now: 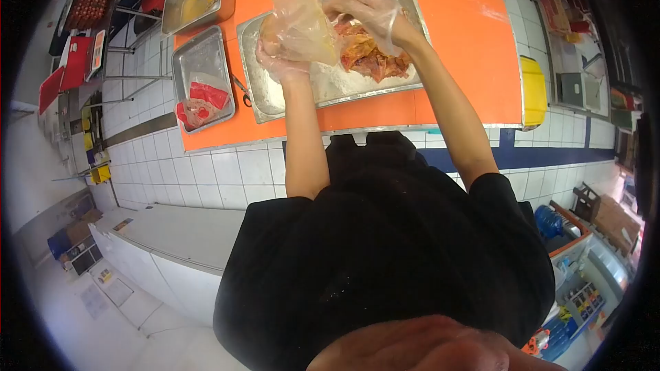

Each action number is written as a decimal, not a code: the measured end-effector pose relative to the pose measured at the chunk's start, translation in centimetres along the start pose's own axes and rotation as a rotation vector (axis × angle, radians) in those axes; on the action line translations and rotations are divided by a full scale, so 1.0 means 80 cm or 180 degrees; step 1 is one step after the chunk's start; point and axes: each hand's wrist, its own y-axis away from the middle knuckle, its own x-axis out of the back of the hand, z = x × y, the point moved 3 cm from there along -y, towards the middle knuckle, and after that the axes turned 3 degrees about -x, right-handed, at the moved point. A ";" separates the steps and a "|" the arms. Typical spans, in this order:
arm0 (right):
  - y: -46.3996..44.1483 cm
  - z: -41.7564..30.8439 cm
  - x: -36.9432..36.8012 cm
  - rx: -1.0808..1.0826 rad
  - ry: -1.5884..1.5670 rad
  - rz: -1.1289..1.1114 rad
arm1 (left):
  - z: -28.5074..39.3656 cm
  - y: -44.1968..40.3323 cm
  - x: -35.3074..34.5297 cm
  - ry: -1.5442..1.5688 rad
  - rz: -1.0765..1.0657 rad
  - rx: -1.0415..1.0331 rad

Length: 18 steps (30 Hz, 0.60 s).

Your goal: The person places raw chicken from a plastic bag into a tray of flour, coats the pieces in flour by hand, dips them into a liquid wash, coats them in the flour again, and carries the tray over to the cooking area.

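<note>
A translucent plastic bag [302, 26] is held up over the left half of a metal tray [419, 12]. My left hand [280, 62], in a clear plastic glove, is closed around the bag's lower left side. From the right, my right hand [368, 12], also gloved, has its fingers curled at the bag's upper edge; the fingertips are partly hidden. Reddish-orange pieces that look like marinated meat [375, 58] lie in the tray's right half, below my right hand. White powder [330, 86] covers much of the tray's bottom.
Left of the tray, on the orange table [460, 62], are a smaller tray [180, 62] holding a red-and-clear bag [206, 96], black-handled scissors [246, 98], and a deep metal pan [168, 17] with yellowish liquid. A yellow container [533, 93] hangs beside the table's right edge.
</note>
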 end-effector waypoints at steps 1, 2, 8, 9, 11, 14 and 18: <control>0.008 0.023 0.005 0.0011 0.0208 0.0203 | 0.002 0.008 -0.001 0.0070 0.0099 0.0003; 0.013 0.044 0.006 0.0030 0.0413 0.0402 | 0.004 0.013 0.002 0.0138 0.0197 0.0000; -0.033 0.146 -0.060 0.0500 0.4218 -0.0593 | 0.070 0.016 0.014 0.0061 -0.0066 -0.0007; -0.036 0.145 -0.060 0.0474 0.4200 -0.0590 | 0.073 0.021 0.015 -0.0041 0.0099 -0.0064; -0.052 0.142 -0.050 -0.0008 0.3739 -0.0803 | 0.082 0.026 0.011 -0.0249 0.0398 -0.0182; -0.056 0.156 -0.013 -0.0259 0.2286 0.0065 | 0.094 0.037 -0.007 -0.0662 0.0212 -0.0427; -0.030 0.146 -0.004 -0.1108 -0.1381 0.0309 | 0.090 0.026 0.011 -0.0517 0.0377 -0.0318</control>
